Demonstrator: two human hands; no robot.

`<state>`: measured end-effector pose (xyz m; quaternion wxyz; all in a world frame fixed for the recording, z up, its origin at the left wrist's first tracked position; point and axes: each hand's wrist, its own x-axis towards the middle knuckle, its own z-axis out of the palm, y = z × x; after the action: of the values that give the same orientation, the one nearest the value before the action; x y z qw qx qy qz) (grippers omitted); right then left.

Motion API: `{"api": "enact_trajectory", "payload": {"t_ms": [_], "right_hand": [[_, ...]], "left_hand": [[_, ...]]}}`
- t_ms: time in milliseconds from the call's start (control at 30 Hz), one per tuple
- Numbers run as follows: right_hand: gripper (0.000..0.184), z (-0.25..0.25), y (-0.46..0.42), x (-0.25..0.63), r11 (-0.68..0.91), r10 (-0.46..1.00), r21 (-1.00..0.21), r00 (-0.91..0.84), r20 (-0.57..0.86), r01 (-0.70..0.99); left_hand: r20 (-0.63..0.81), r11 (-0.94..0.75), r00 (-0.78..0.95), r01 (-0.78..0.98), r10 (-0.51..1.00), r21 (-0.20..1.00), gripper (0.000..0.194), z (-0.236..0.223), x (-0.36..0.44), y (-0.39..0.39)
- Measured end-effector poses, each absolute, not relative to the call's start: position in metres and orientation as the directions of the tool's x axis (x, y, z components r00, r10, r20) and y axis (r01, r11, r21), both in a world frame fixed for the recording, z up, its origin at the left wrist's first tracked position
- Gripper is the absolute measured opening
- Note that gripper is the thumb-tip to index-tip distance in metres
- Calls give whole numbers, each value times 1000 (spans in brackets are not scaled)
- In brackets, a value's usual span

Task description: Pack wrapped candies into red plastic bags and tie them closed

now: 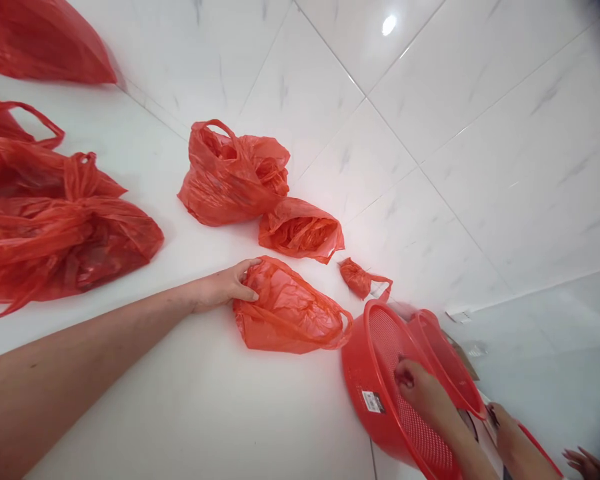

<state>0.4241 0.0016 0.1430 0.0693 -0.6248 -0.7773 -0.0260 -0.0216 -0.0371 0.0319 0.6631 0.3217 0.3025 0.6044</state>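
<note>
My left hand (225, 285) reaches across the white surface and grips the near end of a crumpled red plastic bag (293, 313), thumb below and fingers curled over its edge. My right hand (416, 388) is at the lower right, fingers curled against the inside mesh of a red strainer basket (375, 363) that stands tilted on its side. A second red basket (443, 350) leans right behind the first.
More red plastic bags lie around: a large one (230, 177), a smaller one (300, 230), a tiny knotted one (359, 277), and several full ones at the left (55, 247). Another person's hands (507, 430) show at the bottom right. White tiled walls (430, 100) rise behind.
</note>
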Motion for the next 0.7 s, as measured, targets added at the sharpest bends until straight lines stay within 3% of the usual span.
{"api": "enact_trajectory", "payload": {"t_ms": [100, 233, 333, 500, 567, 700], "right_hand": [[13, 170, 4, 389, 263, 925, 87, -277, 262, 961], [24, 184, -11, 317, 352, 830, 59, -340, 441, 934], [23, 174, -18, 265, 499, 777, 23, -459, 431, 866], [30, 155, -12, 216, 682, 730, -206, -631, 264, 702], [34, 157, -6, 218, 693, 720, -239, -637, 275, 680], [31, 170, 9, 262, 594, 731, -129, -466, 498, 794]], "left_hand": [[-29, 83, 101, -588, 994, 805, 82, 36, -21, -39], [-38, 106, 135, -541, 990, 834, 86, 35, -24, -39], [-48, 115, 142, -512, 989, 851, 87, 30, -24, -38], [-6, 90, 163, -515, 987, 852, 87, 29, -24, -37], [58, 64, 210, -532, 976, 844, 84, 32, -24, -37], [176, 20, 314, -533, 933, 846, 82, 38, -25, -37]]}}
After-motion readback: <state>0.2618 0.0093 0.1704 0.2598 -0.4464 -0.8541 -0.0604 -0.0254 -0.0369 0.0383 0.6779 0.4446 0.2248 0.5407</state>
